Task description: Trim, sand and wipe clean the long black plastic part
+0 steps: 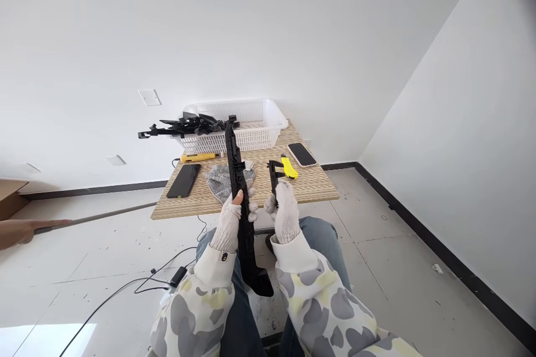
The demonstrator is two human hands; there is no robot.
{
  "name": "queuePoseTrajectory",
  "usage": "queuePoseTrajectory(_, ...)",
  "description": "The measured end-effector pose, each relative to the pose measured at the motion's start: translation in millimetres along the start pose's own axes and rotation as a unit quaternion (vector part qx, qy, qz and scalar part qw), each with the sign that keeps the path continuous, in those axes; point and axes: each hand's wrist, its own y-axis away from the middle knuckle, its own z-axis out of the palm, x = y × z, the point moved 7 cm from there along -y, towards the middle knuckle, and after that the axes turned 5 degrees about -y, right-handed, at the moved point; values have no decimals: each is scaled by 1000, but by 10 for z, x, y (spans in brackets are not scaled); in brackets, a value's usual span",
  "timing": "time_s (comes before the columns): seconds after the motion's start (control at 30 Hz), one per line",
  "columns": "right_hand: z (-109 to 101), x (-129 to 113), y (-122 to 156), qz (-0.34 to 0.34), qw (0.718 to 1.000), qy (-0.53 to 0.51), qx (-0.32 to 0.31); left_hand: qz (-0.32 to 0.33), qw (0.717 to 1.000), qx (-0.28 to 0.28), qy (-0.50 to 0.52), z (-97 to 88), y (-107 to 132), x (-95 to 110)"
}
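My left hand [233,217], in a pale knitted glove with a bare thumb tip, is closed around a long black plastic trim piece [247,240]. The piece stands slanted, its narrow end over the table and its wide end between my knees. My right hand [285,209], also gloved, grips a slim black piece with short prongs [274,174] at its upper end; its lower part is hidden in my fingers. Just beyond it lies a yellow-handled tool [288,167] on the table. A grey cloth [218,181] lies behind the trim piece.
A white plastic basket [255,138] stands on the small wooden table [314,192], with several black plastic parts [196,124] piled at its left. A yellow tool [199,157] and two phones, one dark [183,181], one white-edged [302,154], lie there. Another person's hand [25,230] holds a rod [109,214] at left.
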Motion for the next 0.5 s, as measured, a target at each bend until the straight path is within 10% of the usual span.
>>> queuePoseTrajectory(0.23, 11, 77, -20, 33, 995, -90, 19, 12, 1000, -18, 10, 32, 16, 33)
queuePoseTrajectory(0.37, -91, -15, 31, -31, 989, 144, 31, 4, 998, -49, 34, 71, 82, 84)
queuePoseTrajectory(0.5, -113, -180, 127, -89, 902, 417, 72, -9, 995, -92, 44, 113, 165, 138)
